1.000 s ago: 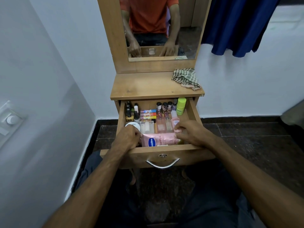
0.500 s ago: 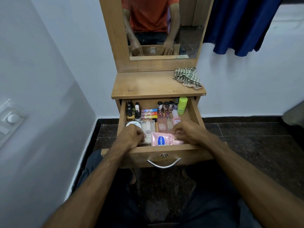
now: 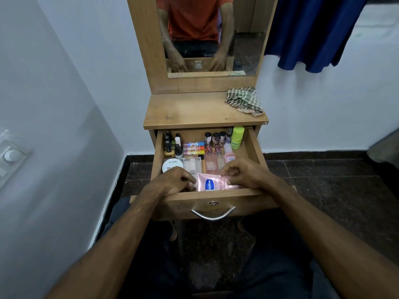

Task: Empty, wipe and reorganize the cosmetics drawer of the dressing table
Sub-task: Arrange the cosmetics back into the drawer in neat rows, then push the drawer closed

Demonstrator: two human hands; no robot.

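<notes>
The dressing table's drawer (image 3: pixel 216 194) stands pulled out, and rows of cosmetics fill it. A pink Vaseline tube (image 3: pixel 210 183) lies flat along the front wall. My right hand (image 3: pixel 244 173) pinches its right end. My left hand (image 3: pixel 172 182) is curled at the tube's left, capped end. Behind my left hand sits a white Zudio jar (image 3: pixel 171 165). Further back stand dark nail-polish bottles (image 3: pixel 216 138), a green bottle (image 3: pixel 237 138), pink bottles (image 3: pixel 212 160) and striped lip-balm sticks (image 3: pixel 193 147).
A checked cloth (image 3: pixel 244 101) lies bunched on the right of the table top (image 3: pixel 194 111). Above it the mirror (image 3: pixel 211 33) shows my arms. A white wall with a switch (image 3: pixel 10 156) is close on the left. A blue curtain (image 3: pixel 313 33) hangs at the right.
The pink tube has slid to the right along the drawer's front wall. My left hand came off the white jar, which now shows.
</notes>
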